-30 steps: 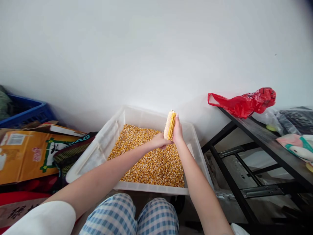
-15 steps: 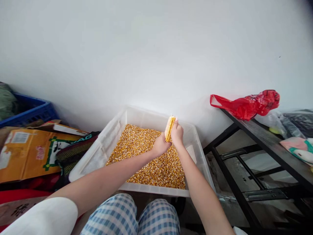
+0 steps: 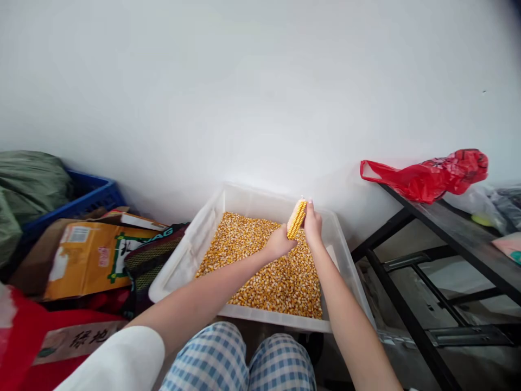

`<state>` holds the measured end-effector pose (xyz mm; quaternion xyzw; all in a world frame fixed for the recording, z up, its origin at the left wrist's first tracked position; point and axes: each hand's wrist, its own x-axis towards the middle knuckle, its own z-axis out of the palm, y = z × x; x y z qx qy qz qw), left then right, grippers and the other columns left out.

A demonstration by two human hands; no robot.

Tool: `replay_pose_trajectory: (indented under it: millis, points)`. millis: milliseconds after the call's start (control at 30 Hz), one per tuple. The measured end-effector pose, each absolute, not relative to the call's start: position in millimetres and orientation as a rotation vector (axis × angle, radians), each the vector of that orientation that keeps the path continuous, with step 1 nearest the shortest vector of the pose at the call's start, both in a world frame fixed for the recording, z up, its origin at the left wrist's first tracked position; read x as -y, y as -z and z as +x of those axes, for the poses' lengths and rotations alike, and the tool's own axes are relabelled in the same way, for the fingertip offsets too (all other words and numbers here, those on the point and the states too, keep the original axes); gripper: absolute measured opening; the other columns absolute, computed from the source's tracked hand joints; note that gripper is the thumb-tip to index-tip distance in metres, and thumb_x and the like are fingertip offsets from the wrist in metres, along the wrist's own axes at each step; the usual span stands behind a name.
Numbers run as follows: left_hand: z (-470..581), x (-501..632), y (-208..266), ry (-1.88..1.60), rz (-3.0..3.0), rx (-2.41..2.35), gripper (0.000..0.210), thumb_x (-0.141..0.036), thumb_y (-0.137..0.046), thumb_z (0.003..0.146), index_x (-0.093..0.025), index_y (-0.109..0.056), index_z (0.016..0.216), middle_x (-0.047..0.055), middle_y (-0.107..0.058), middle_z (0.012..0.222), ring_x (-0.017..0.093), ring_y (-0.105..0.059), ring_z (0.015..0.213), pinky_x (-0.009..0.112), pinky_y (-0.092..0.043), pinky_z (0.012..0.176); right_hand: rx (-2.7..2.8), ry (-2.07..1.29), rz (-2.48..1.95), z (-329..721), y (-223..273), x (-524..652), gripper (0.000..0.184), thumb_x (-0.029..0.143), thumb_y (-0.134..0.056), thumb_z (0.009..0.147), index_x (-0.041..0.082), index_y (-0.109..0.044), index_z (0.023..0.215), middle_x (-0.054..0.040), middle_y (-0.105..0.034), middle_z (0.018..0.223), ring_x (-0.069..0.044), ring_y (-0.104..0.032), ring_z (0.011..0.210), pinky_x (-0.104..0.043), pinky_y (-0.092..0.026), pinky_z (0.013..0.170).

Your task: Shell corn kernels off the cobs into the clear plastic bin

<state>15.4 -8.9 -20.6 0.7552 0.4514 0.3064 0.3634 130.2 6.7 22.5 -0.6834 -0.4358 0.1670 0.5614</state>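
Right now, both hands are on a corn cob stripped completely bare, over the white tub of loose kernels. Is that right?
Not quite: the corn cob isn't completely bare. The head view shows rows of yellow kernels on it, beside a pale bare part. The left hand and right hand are both on it, over the white tub of loose kernels.

**Cluttered storage space**

Along a plain white wall [image 3: 244,81], a translucent plastic tub [image 3: 277,321] is holding yellow corn kernels [image 3: 277,290]; a blue plastic crate [image 3: 95,198], an orange printed cardboard box [image 3: 93,277] and a black metal-framed table [image 3: 459,222] are flanking it.
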Motion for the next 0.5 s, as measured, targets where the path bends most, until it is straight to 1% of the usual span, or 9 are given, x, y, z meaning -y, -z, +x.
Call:
replay_pose_trajectory:
  millis: [100,233,300,400,500]
  points:
    - [8,8,17,-0.746,2.047,-1.212,0.033,-0.023,-0.054,0.065,-0.016,-0.049,0.096,0.004,-0.062,0.088,0.018,-0.059,0.079,0.025,-0.044,0.068,1.043,-0.402,-1.633,130,-21,-4,0.06,0.066,-0.025,0.074,0.015,-0.052,0.056,-0.004,-0.056,0.053,-0.014,-0.048,0.05,-0.023,-0.032,0.049]
    - [0,11,12,-0.616,2.132,-1.284,0.034,-0.027,-0.053,0.066,-0.018,-0.047,0.099,0.005,-0.062,0.092,0.019,-0.059,0.085,0.025,-0.045,0.071,1.025,-0.35,-1.769,130,-17,-1,0.055,0.057,-0.026,0.078,0.017,-0.053,0.052,-0.0098,-0.059,0.053,-0.02,-0.054,0.056,-0.027,-0.035,0.053]
    - [-3,12,11,-0.572,2.153,-1.309,0.036,-0.029,-0.052,0.067,-0.019,-0.045,0.101,0.004,-0.061,0.093,0.019,-0.059,0.086,0.025,-0.045,0.071,0.948,-0.401,-1.756,129,-14,-2,0.052,0.052,-0.026,0.079,0.017,-0.056,0.054,-0.0103,-0.059,0.051,-0.021,-0.056,0.057,-0.028,-0.038,0.054]
    - [-7,12,10,-0.547,2.167,-1.333,0.036,-0.032,-0.052,0.067,-0.02,-0.044,0.1,0.004,-0.062,0.092,0.019,-0.059,0.085,0.025,-0.046,0.07,0.855,-0.544,-1.652,131,-8,-5,0.05,0.052,-0.031,0.076,0.014,-0.061,0.064,-0.0077,-0.061,0.052,-0.021,-0.057,0.058,-0.029,-0.041,0.054]
    - [-10,12,8,-0.502,2.187,-1.34,0.037,-0.036,-0.052,0.067,-0.02,-0.045,0.1,0.005,-0.062,0.091,0.02,-0.06,0.083,0.026,-0.047,0.068,0.791,-0.694,-1.49,133,-5,-8,0.058,0.058,-0.03,0.075,0.011,-0.063,0.078,-0.0061,-0.061,0.055,-0.02,-0.06,0.059,-0.029,-0.044,0.054]
